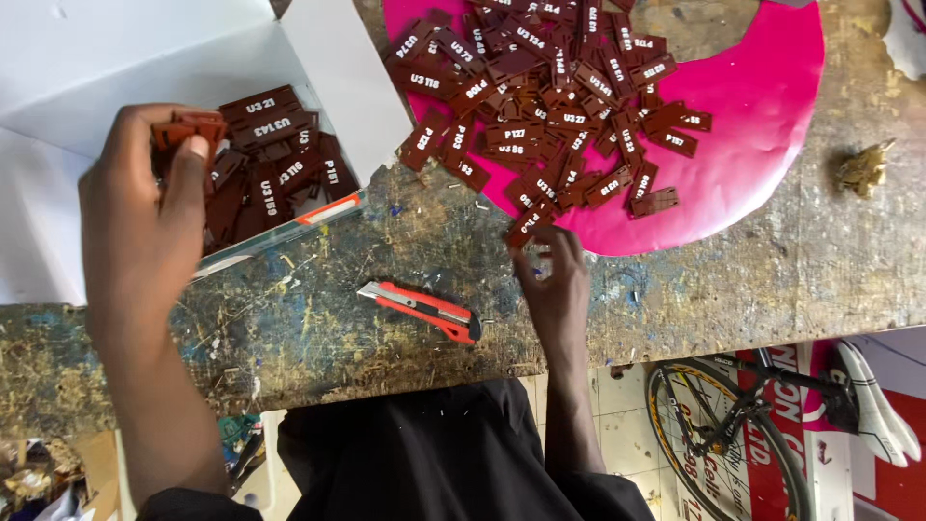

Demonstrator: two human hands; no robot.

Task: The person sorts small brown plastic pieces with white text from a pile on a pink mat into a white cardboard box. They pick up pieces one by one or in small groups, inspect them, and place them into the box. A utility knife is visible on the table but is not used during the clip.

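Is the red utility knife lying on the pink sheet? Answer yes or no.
No, the red utility knife lies on the bare, paint-flecked workbench, apart from the pink sheet and to the left of the right hand.

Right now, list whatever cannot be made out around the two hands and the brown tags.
- Head view: the left hand covers most of the small stack of tags it holds, so their number is hidden.
- The white box runs off the left and top edges.
- The right hand touches one tag at the pile's edge; its grip is unclear.
- Lower tags are buried.
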